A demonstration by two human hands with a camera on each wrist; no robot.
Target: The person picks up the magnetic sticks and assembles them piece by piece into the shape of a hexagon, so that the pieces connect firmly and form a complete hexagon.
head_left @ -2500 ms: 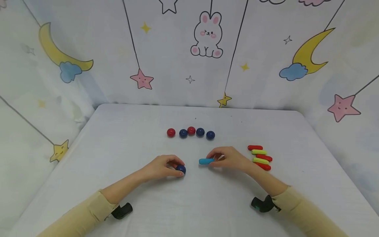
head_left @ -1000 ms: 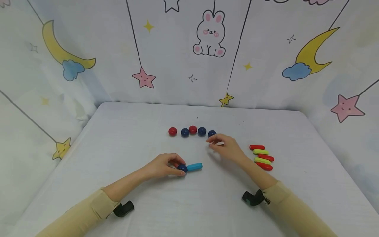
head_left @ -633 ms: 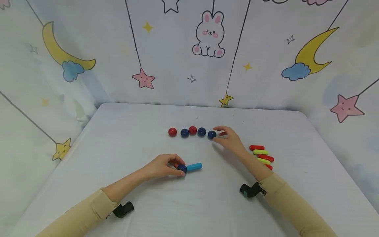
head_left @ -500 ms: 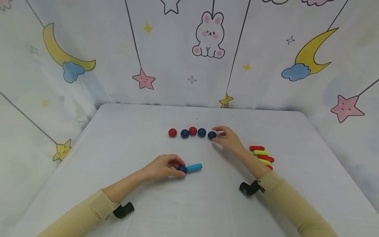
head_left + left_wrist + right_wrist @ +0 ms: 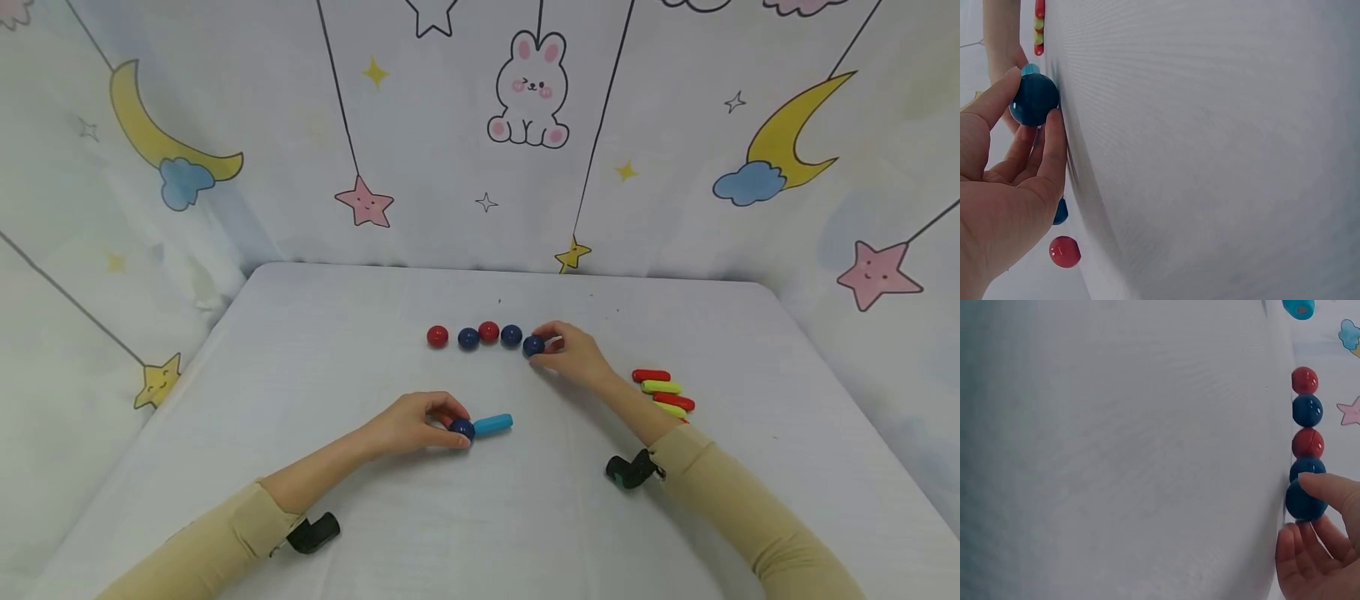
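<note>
Between thumb and fingers, my left hand (image 5: 412,422) pinches a dark blue ball (image 5: 1035,100) at the middle of the table. A light blue rod (image 5: 493,425) extends to the right from that ball, its near end right at the ball's side. Farther back, my right hand (image 5: 576,354) grips another dark blue ball (image 5: 533,347), the rightmost of a row. In the right wrist view the thumb lies over this ball (image 5: 1305,501), with the fingers below it.
Left of the right hand, the row continues with a blue ball (image 5: 512,336), a red ball (image 5: 489,332), a second blue ball (image 5: 468,338) and a red ball (image 5: 437,337). Red and yellow-green rods (image 5: 660,387) lie stacked side by side at the right, partly behind the right forearm.
My right hand has let go of the light blue rod at the left hand's ball, moved back to the row and taken its rightmost blue ball, shifting it slightly nearer. The left hand stays put.
</note>
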